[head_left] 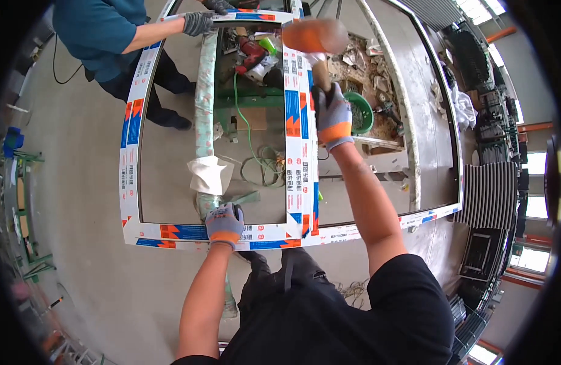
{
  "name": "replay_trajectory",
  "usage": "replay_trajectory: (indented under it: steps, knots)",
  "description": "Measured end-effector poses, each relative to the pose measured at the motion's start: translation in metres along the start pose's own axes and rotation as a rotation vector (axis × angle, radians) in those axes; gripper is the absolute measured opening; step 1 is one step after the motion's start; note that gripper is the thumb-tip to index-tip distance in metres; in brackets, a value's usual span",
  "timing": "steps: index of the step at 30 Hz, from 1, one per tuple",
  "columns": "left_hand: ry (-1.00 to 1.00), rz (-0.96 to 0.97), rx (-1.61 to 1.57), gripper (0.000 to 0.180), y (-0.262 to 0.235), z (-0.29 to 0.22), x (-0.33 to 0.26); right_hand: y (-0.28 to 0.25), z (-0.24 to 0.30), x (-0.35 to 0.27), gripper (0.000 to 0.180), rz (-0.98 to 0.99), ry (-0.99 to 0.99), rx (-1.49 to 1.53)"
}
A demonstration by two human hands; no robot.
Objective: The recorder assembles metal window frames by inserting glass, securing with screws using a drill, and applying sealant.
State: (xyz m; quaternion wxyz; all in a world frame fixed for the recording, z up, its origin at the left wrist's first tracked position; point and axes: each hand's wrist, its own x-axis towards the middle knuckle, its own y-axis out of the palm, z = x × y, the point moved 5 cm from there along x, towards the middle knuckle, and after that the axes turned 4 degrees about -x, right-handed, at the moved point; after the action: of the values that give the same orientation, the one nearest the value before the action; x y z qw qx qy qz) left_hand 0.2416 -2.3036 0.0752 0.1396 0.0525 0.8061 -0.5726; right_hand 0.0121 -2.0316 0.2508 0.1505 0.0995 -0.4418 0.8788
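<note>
My right hand (335,118), in a grey and orange glove, is wrapped round the handle of a mallet (317,36). Its orange-brown head is smeared by motion above the upper part of the frame's middle bar. Closed over the near rail of a large window frame (295,152) is my left hand (224,224), gloved alike. The frame lies flat, wrapped in white, blue and orange printed film. A crumpled white sheet (209,175) rests on a wrapped support beam (205,109) just beyond my left hand.
A co-worker (98,36) stands at the far left, dark-gloved hands on the frame's far rail. Under the frame are a red power tool (251,55), a green hose (247,121), a green basin (358,112) of small parts and scattered debris. Stacked profiles (490,194) line the right side.
</note>
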Motion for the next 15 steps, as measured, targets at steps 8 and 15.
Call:
replay_trajectory:
  steps: [8,15]
  knots:
    - [-0.093,-0.036,0.103,0.038,-0.002,-0.006,0.0,0.006,-0.119,-0.039,0.026,0.296,-0.007,-0.205]
    - [-0.102,-0.014,0.131,0.039,-0.001,-0.004,0.01,-0.036,-0.12,-0.182,0.023,0.693,-0.119,-0.285]
